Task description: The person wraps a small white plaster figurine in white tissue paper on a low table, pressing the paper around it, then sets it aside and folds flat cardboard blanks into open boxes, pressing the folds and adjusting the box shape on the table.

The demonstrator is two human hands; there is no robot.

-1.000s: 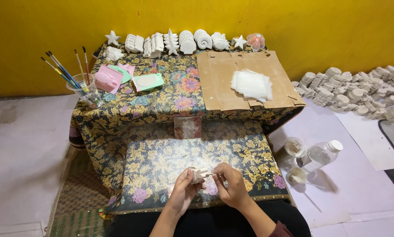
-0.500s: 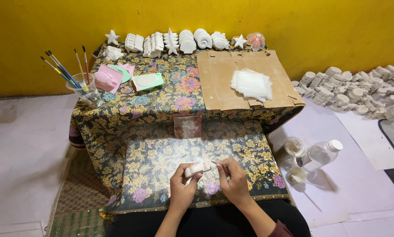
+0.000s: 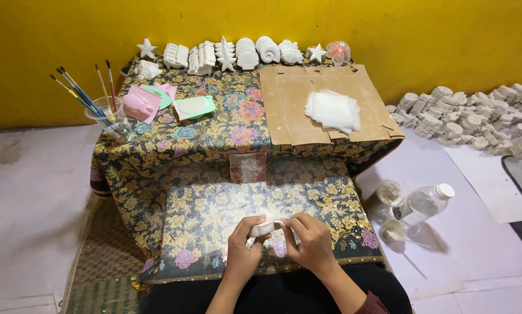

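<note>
Both forearms are reaching forward from the near edge, converging at the middle. The left hand is curling its fingers inward, thumb up; the right hand is pressing close beside it, fingertips meeting, knuckles raised.

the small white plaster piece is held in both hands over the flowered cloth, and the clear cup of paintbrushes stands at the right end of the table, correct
Not quite. The head view shows the clear cup of paintbrushes at the left end of the table, not the right. The rest holds: the left hand and right hand hold the small white plaster piece over the flowered cloth.
</note>
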